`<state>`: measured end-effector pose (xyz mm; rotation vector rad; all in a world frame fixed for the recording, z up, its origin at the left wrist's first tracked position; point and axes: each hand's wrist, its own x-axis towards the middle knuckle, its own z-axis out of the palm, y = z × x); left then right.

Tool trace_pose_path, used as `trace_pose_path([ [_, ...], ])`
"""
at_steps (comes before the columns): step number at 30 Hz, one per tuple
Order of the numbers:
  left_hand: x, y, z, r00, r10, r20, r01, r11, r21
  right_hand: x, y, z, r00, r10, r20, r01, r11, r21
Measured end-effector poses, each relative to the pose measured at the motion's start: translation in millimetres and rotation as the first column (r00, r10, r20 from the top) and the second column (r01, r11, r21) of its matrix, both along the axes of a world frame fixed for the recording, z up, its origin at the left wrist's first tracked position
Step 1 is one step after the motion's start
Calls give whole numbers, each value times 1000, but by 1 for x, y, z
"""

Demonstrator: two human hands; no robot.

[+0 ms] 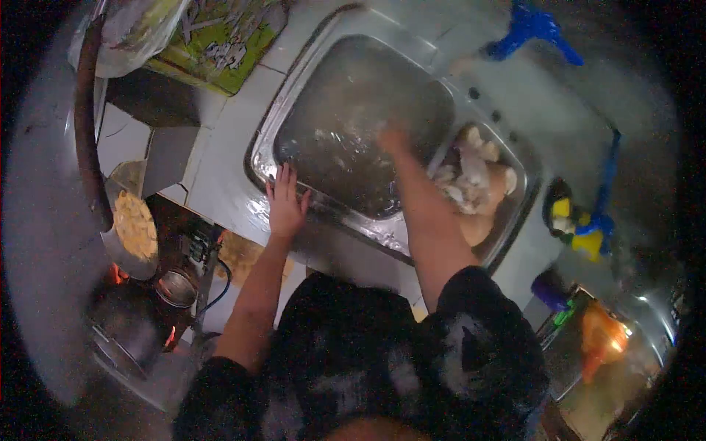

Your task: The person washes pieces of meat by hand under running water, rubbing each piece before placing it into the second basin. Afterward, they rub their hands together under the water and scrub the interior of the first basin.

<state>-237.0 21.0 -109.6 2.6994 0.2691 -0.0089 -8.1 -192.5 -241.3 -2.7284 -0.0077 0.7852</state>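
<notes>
head view: right hand (392, 138) in sink water (334, 110)

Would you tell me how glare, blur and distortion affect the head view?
In the head view, glare spots the sink rim and water; the right hand is blurred, its fingers indistinct, while the left hand is clearer; the corners are black and outer lines bow.

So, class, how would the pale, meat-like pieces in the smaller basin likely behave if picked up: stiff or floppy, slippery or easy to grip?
The pale, meat-like pieces would probably be slippery, as their surface looks damp. They may be rather floppy, since they lie slumped against one another. Rolling seems unlikely, given their irregular, lumpy shapes.
</notes>
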Motion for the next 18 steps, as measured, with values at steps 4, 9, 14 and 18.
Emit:
trace_pose_path([
  [4,-1,4,-4,1000,-17,-23,17,1000,-4,3,42,35,979,152,-139,-150,988,26],
  [9,-1,3,1,1000,12,2,-12,999,-44,-40,38,26,944,328,39,-322,941,-107],
  [14,-2,4,0,1000,6,5,-6,1000,-26,-79,13,23,898,429,95,-407,894,-187],
  [18,-3,5,-8,1000,-13,-23,13,1000,26,-93,-30,-31,967,243,-81,-249,966,-68],
])
